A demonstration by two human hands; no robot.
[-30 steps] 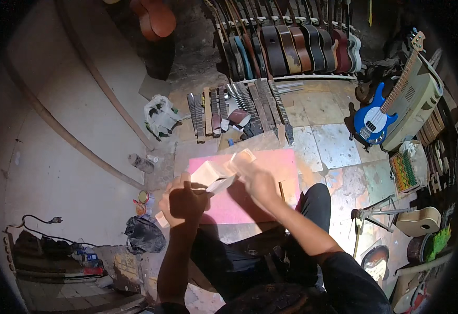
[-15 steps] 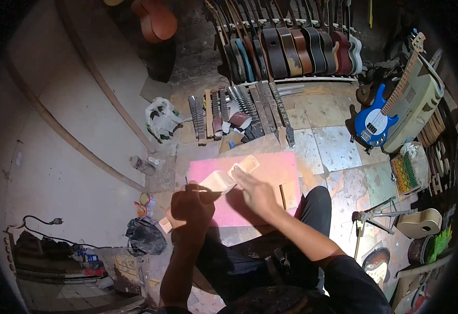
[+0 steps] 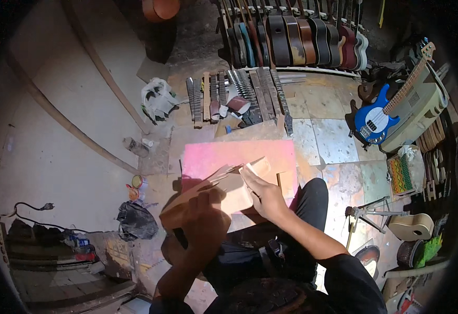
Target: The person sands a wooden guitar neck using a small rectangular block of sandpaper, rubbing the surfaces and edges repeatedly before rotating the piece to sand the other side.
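Observation:
A long pale wooden piece (image 3: 234, 191), with thin slivers or layers along its upper edge, is held at a slant over a pink board (image 3: 203, 152). My left hand (image 3: 204, 214), in shadow, has its fingers wrapped round the lower left part of the wood. My right hand (image 3: 264, 196) grips the upper right part, its fingers lying against the narrow end; exactly what lies under the fingertips is hidden. A short dark strip (image 3: 278, 179) lies on the right of the board, beside my right hand.
Guitar necks (image 3: 239, 91) lie beyond the board. A row of guitars (image 3: 286, 39) stands at the back, a blue bass (image 3: 375, 118) at the right, above a metal stand (image 3: 370, 212). A white bag (image 3: 157, 97), cans (image 3: 137, 183) and a black bag (image 3: 135, 220) are at the left.
The wooden piece has swung round and now shows a broader face. My left hand has shifted right under it, and my right hand has moved slightly right. The camera view has shifted a little.

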